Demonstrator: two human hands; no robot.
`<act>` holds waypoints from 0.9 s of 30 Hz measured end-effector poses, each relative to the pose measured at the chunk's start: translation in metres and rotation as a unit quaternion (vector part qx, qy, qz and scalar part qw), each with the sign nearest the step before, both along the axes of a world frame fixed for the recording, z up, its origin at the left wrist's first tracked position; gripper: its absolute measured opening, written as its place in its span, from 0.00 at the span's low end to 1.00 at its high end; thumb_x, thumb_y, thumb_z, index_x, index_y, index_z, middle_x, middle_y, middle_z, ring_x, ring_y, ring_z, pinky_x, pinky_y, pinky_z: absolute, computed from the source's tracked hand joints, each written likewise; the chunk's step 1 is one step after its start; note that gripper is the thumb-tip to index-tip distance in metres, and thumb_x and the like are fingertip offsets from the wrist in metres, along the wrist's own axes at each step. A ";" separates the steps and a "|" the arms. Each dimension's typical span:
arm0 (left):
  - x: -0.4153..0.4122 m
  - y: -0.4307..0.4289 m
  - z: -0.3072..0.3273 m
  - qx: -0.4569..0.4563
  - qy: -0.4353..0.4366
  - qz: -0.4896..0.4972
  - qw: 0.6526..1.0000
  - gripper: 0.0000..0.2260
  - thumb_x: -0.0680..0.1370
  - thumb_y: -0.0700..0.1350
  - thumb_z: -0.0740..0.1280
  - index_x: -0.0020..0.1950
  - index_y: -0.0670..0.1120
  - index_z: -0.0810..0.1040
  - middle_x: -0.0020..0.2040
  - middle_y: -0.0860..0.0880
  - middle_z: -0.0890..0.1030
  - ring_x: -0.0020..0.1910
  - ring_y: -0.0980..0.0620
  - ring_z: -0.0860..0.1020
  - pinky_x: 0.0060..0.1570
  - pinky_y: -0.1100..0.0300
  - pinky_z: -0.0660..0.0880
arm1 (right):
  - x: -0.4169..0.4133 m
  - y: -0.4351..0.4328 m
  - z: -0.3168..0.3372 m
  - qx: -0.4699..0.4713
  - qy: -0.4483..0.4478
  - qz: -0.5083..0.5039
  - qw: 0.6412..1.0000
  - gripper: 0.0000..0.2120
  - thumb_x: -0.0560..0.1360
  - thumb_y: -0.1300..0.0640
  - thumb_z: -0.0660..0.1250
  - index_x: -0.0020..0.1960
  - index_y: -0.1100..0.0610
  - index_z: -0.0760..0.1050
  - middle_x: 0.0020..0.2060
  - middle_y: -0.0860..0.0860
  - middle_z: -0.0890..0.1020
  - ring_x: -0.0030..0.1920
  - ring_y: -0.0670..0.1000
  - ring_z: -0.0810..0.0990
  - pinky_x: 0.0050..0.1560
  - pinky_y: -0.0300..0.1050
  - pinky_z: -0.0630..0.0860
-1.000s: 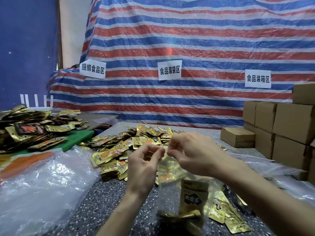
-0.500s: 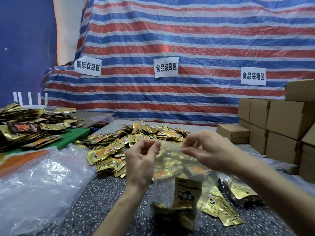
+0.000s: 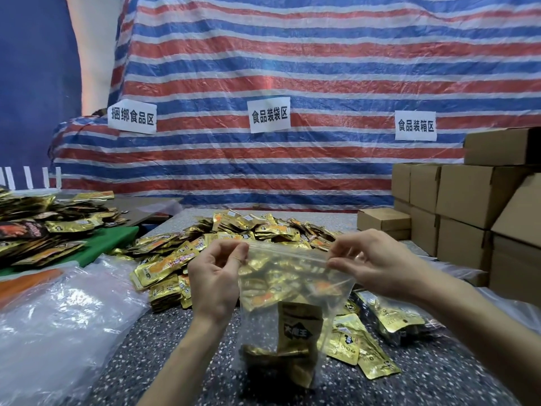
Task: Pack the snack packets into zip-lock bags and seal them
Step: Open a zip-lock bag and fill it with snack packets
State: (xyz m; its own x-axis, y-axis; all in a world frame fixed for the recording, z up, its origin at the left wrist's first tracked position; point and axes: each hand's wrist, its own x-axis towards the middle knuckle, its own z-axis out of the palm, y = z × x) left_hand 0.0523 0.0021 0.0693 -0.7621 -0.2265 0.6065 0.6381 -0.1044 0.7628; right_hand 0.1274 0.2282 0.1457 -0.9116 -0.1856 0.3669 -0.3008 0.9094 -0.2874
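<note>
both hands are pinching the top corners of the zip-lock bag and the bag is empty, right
Not empty: the head view shows the zip-lock bag holding gold snack packets at its bottom. The left hand and right hand do pinch its top corners.

A food-packing workshop: zone signs (image 3: pixel 269 114) on tarpaulin (image 3: pixel 322 68), stacked cartons (image 3: pixel 465 197).

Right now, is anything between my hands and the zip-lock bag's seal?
Nothing visible. The left hand and right hand pinch the zip-lock bag at both ends of its seal; the snack packets sit lower inside.
</note>
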 end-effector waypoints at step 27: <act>0.002 -0.005 -0.007 -0.010 0.010 -0.001 1.000 0.07 0.78 0.39 0.69 0.42 0.48 0.83 0.37 0.51 0.83 0.36 0.57 0.79 0.37 0.67 0.77 | 0.029 0.019 -0.004 0.059 0.047 0.008 0.997 0.12 0.74 0.40 0.65 0.41 0.47 0.77 0.39 0.42 0.79 0.40 0.41 0.77 0.42 0.46 0.80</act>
